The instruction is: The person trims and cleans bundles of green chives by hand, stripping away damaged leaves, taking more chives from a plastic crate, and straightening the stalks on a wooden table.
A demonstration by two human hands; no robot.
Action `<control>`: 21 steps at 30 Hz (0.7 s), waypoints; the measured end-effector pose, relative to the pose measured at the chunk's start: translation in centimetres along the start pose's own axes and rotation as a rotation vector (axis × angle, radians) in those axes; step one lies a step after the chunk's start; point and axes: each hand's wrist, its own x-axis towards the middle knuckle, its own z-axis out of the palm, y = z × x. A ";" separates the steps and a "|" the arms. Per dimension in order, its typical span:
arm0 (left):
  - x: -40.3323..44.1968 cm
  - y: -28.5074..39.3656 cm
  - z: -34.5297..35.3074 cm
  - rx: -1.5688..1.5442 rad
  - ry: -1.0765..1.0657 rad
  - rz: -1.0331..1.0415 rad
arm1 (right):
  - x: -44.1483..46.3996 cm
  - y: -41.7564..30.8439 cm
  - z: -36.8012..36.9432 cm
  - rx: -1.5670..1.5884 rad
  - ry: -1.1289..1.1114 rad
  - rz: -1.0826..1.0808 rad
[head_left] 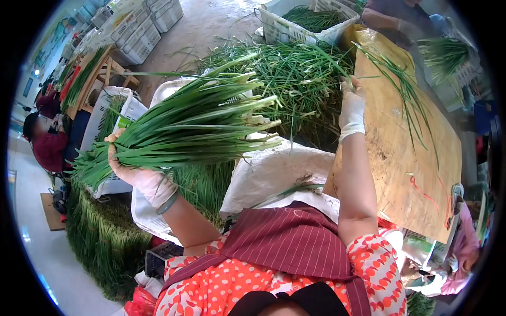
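Observation:
My left hand, in a pale glove with bare fingertips showing, is wrapped round a thick bunch of garlic chives. The leaves trail to the left and the pale cut ends point right. At the left edge of the wooden board, my right hand, in a white glove, is closed with its fingertips pinching a thin chive stalk. Beside it lies a big loose heap of chives. A few long chive blades lie across the board just right of that hand.
White crates hold more chives at the back and left. Tied chive bundles stand on the floor at lower left. Red ties lie on the board. One person sits at far left; another person is at upper right.

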 end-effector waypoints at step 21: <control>0.0 1.3 -1.0 0.075 -0.082 -0.041 | -6.1 -4.2 4.7 0.126 -1.055 0.018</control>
